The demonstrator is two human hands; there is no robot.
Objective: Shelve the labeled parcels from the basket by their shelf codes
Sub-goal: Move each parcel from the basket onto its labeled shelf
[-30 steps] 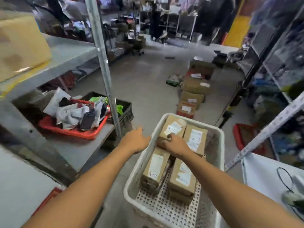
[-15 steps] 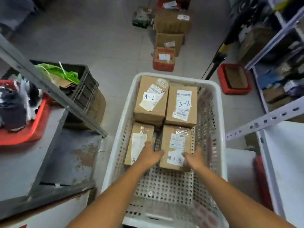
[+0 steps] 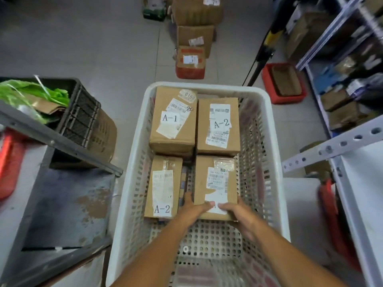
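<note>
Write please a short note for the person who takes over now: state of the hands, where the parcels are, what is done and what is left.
Left hand and right hand both grip the near-right parcel at its near end; its shelf code is covered.
All four parcels sit in the white basket: A-1 parcel far left, A-2 parcel far right, second A-2 parcel near left.
Done: nothing visibly shelved.
Left: lift the held parcel, read its code, shelve all four.

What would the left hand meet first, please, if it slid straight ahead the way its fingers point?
Probably the far-left cardboard parcel marked A-1, past the gap the left hand follows; depth is uncertain.
</note>
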